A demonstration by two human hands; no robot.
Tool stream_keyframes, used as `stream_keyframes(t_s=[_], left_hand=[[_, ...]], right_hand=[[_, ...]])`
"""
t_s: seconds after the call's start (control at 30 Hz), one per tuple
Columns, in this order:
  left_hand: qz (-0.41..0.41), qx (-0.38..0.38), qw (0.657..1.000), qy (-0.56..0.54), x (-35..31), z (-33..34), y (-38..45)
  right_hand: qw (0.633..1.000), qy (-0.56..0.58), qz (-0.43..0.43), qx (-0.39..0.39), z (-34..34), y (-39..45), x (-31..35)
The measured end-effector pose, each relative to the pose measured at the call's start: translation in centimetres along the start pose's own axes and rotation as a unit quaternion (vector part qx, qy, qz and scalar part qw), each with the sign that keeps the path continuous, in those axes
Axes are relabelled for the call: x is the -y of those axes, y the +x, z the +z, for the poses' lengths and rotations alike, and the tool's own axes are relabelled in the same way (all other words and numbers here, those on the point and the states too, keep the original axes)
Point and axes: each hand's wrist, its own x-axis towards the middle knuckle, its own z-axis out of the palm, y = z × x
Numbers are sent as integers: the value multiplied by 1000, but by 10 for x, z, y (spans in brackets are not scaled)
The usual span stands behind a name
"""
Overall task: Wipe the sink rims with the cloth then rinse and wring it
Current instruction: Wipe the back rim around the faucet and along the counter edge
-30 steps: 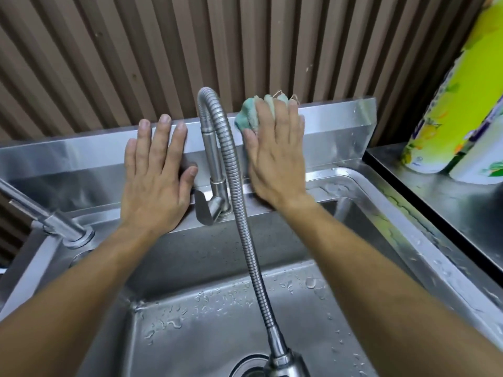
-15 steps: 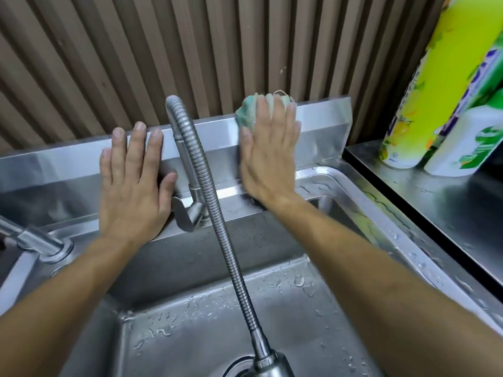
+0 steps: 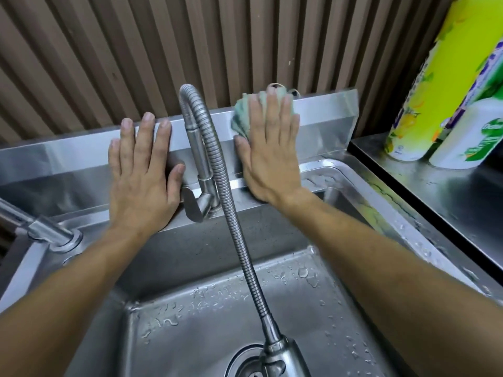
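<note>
A steel sink [image 3: 351,175] with a raised back splash fills the view. My right hand [image 3: 272,151] lies flat on the splash to the right of the tap, pressing a pale green cloth [image 3: 242,115] against the metal. The cloth shows at the fingertips and beside the thumb. My left hand [image 3: 141,175] rests flat and empty on the splash left of the tap, fingers apart. A flexible steel tap hose [image 3: 231,197] arches between both hands down toward the drain [image 3: 245,363].
A second tap [image 3: 40,227] stands at the left edge. On the steel counter [image 3: 435,197] at the right stand a yellow-green bottle [image 3: 441,77] and a white bottle [image 3: 473,131]. Ribbed brown wall panels rise behind the sink. Water drops dot the basin floor.
My right hand with the cloth stays pressed on the back splash beside the tap, shifting only slightly along it. The left hand has not moved on the splash; the view shifted a little.
</note>
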Motion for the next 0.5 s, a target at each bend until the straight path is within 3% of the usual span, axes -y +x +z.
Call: stream_keyframes(t_s=[0.07,0.1,0.17,0.23,0.27,0.3,0.33,0.4,0.5], left_hand=[[-3,8,1000,-3,0,-2,1],[-7,8,1000,-4,-2,-3,1],[-18,12,1000,-3,-5,-4,1],[-40,7,999,-16,-7,-7,1],[-56,6,998,-23,-8,-8,1],[-68,8,997,-26,-8,-9,0],[-72,9,997,-26,-9,-10,-1],[-68,7,997,-31,-8,-10,-1],[-65,10,997,-42,-5,-11,-1]], right_hand=[[993,-44,-103,28,-16,6,-36],[994,-50,-92,25,-21,10,-52],[998,-18,49,-29,-22,17,-73],[961,50,254,-96,-16,26,-56],[937,87,322,-104,-13,30,-35],[932,107,333,-96,-10,31,-13],[946,110,296,-78,-6,28,6],[989,69,130,-23,3,9,32],[995,0,-98,36,-5,-1,16]])
